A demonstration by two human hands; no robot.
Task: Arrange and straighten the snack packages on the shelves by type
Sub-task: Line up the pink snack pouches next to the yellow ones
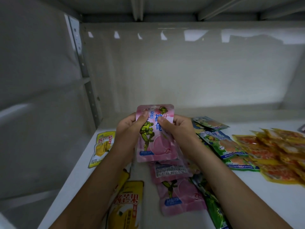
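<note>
— What are the hands doing?
— Left hand (130, 128) and right hand (177, 129) each pinch a pink snack packet (155, 139) above the shelf (270, 199), upright, long axis vertical, hang-hole end up.
— Around it?
— Yellow packets (101, 148) left, orange packets (279, 154) right.

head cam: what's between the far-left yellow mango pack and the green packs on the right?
Both hands, left hand and right hand, gripping an upright pink pack.

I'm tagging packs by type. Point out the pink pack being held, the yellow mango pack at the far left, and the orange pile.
Pink pack (154, 142), head view: lower front panel, between the hands.
Mango pack (101, 148), head view: middle of its front.
Orange pile (277, 152), head view: middle of the heap.
</note>
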